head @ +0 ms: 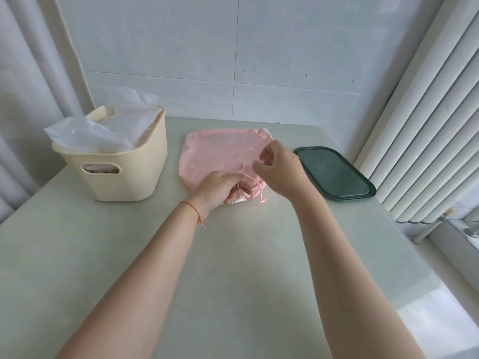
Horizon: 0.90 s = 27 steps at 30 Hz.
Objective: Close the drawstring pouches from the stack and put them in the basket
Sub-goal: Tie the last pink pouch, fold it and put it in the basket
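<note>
Pink pouch [220, 154] flat mid-tabletop [233, 268], toward far edge, between basket [124, 172] and tray [334, 172]. Left grip [220, 187] bunching near mouth; right grip [280, 167] loosely curled above cords [255, 183], apparently holding nothing. Step: closing. Next: pinch cords, pull taut against gathered mouth.

Two bare forearms reach in from the bottom edge, uncovered to the frame's border, with no sleeves showing. The left hand [217, 187] has a thin red string bracelet [193, 209] at its wrist, knotted with short multicoloured loose ends. The right hand [281, 169] and its wrist wear nothing.
</note>
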Available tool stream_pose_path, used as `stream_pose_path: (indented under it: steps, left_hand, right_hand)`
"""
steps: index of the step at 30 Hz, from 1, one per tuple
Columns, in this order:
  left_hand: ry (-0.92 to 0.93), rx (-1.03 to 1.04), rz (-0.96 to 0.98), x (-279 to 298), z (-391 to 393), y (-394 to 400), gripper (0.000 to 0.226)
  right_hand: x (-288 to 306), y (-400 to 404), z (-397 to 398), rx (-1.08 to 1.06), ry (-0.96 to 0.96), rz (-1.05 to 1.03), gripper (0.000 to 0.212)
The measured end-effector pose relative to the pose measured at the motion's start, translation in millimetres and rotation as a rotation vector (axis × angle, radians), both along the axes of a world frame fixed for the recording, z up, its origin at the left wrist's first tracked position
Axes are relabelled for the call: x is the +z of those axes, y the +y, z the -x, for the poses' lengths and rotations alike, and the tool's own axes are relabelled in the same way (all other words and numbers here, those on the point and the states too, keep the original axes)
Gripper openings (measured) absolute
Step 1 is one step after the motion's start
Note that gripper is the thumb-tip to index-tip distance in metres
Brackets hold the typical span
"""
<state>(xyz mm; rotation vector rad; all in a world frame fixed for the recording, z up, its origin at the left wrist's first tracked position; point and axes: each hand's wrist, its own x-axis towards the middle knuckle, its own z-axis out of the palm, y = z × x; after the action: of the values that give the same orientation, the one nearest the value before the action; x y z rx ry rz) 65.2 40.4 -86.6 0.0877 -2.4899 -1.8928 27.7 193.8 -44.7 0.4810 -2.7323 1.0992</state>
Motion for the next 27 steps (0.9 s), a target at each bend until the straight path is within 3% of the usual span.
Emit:
stream_pose_path:
  steps: [3, 6, 12, 17, 21, 27]
  left_hand:
    - [0.013, -0.014, 0.013, 0.5, -0.6, -1.9, 0.044]
    - [0.003, 0.002, 0.029, 0.0, 0.7, -2.9, 0.047]
    - [-0.004, 0.008, 0.03, -2.1, 2.1, -3.2, 0.047]
    - [0.014, 0.035, -0.049, -1.2, 2.2, 5.0, 0.034]
    - [0.088, 0.119, -0.124, -0.9, 1.2, -0.3, 0.025]
    - [0.145, 0.17, -0.069, -7.7, 6.6, -10.0, 0.024]
  right_hand:
    - [1.6, -3.4, -5.5, 0.153, -0.08, -0.027, 0.025]
    - [-1.9, -4.0, -8.9, 0.258, -0.142, -0.104, 0.026]
    - [-2.7, 0.3, -5.7, 0.241, -0.157, -0.113, 0.026]
    - [5.2, 10.0, -6.7, 0.233, -0.178, -0.082, 0.027]
    - [9.3, 23.7, -0.3, 0.152, -0.158, -0.139, 0.021]
    - [5.9, 50.4, 12.5, -0.191, -0.078, -0.336, 0.029]
